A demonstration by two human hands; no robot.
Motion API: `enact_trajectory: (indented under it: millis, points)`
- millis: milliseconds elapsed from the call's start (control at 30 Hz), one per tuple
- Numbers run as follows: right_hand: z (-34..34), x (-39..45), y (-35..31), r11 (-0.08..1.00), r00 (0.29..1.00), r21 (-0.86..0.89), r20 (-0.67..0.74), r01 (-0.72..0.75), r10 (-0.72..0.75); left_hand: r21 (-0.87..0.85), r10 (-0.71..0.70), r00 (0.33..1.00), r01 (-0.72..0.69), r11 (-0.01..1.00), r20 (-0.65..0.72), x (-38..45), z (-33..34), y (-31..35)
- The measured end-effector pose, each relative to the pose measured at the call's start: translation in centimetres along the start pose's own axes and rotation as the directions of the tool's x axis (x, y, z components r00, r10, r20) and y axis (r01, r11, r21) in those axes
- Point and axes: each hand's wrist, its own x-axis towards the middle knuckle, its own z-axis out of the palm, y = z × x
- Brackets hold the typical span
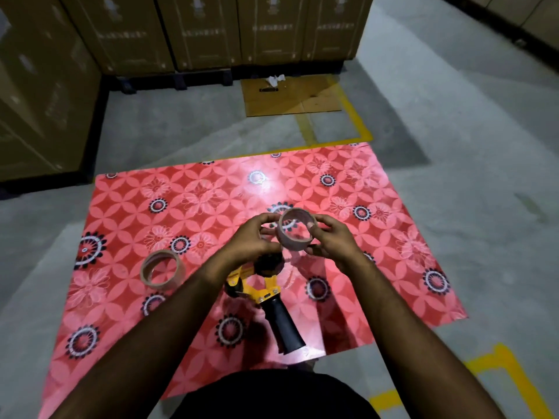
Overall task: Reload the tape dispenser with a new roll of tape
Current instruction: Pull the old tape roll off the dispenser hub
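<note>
Both hands meet at the centre of the frame over a red patterned mat (pixel 348 182) spread on the grey floor (pixel 453 146). The left hand (pixel 255 237) and right hand (pixel 331 240) hold 1 tape roll (pixel 295 229) between them, fingers curled narrowly around its rim on either side, the roll tilted with its open core facing up toward the camera. Whether a loose tape end is being picked is too blurred to tell. Directly below the hands the yellow and black tape dispenser (pixel 266 293) lies on the mat, its black handle pointing toward the lower centre. A 2nd roll (pixel 161 269) lies at left centre, well apart. The mat's upper half is bare up to its far edge. Cardboard boxes (pixel 211 31) line the upper frame.
</note>
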Motion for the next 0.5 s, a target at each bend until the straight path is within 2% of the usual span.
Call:
enact_trajectory:
  millis: [67,100,200,267,400,500]
  points:
    - [-2.0,0.0,0.7,0.999,0.999,-0.031,-0.038,0.028,-0.029,0.130,0.046,0.999,-0.046,0.990,0.007,1.6,2.2,0.6]
    - [-3.0,0.2,1.1,0.992,0.997,-0.113,-0.049,0.061,-0.067,0.143,0.058,0.998,-0.060,0.988,0.022,2.5,3.2,0.7]
    - [-5.9,0.9,1.9,0.883,0.980,-0.459,-0.107,0.101,-0.168,0.114,0.069,0.995,-0.078,0.990,0.077,4.7,6.4,1.8]
    - [-6.6,1.6,2.3,0.805,0.960,-0.582,-0.146,0.112,-0.239,0.069,0.038,0.994,-0.045,0.997,0.103,5.7,7.6,1.9]
    - [-9.1,2.6,2.7,0.754,0.947,-0.652,-0.185,0.080,-0.261,0.037,-0.087,0.986,0.083,0.996,0.141,8.5,10.5,0.9]
    - [-10.6,3.2,3.5,0.730,0.970,-0.681,-0.133,0.059,-0.203,-0.024,-0.162,0.972,0.169,0.985,0.170,9.5,12.0,0.6]
